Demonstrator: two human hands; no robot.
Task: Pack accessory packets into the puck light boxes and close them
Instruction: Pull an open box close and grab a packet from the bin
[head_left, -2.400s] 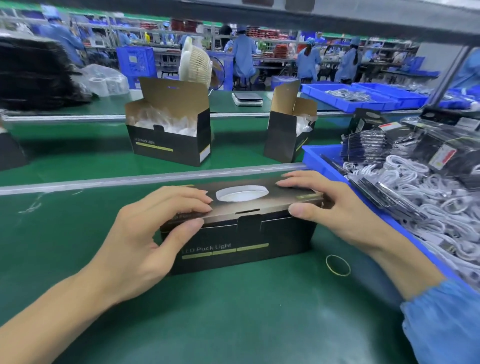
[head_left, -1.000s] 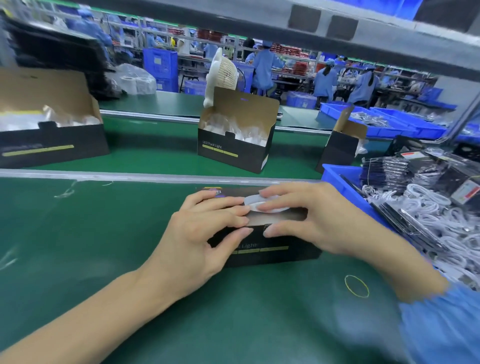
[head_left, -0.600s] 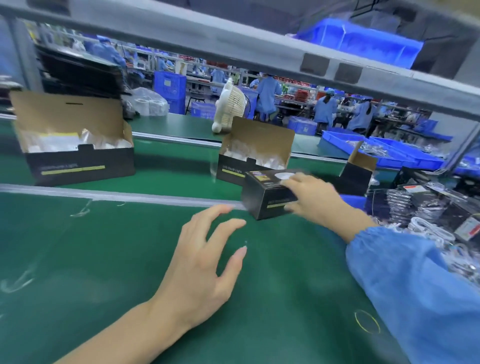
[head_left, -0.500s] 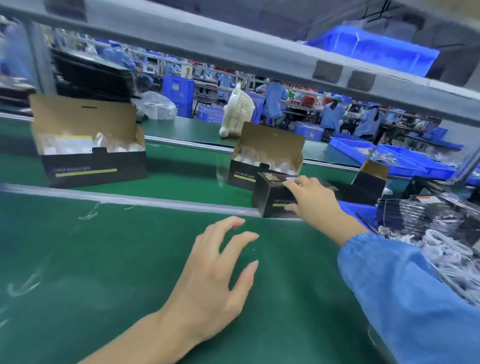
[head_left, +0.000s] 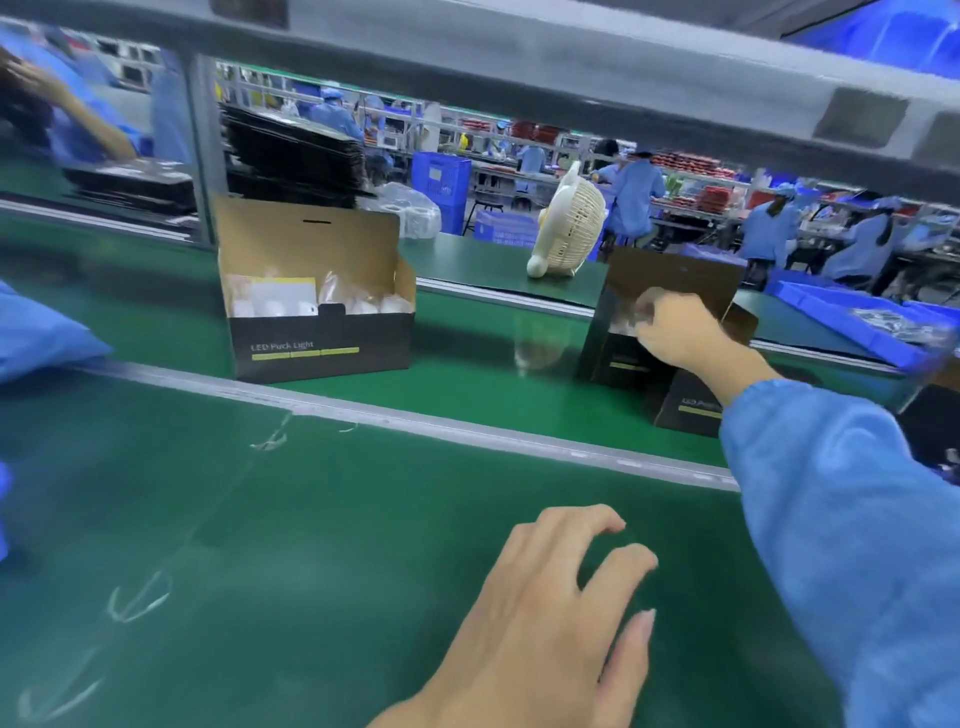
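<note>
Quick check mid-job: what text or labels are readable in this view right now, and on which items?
"LED Puck Light": front of the open box on the conveyor belt.
"LED P...": closed box, the rest hidden by the right sleeve.
Label on the blue crate: too blurred to read.

The closed puck light box (head_left: 688, 408) is out of both my hands now, set down on the conveyor belt (head_left: 467, 384) beyond the rail, just below my right wrist. My right hand (head_left: 675, 332) has gone past it, fingers curling at the rim of an open box (head_left: 623, 338). My left hand (head_left: 561, 613) has come off, fingers loose and empty.
</note>
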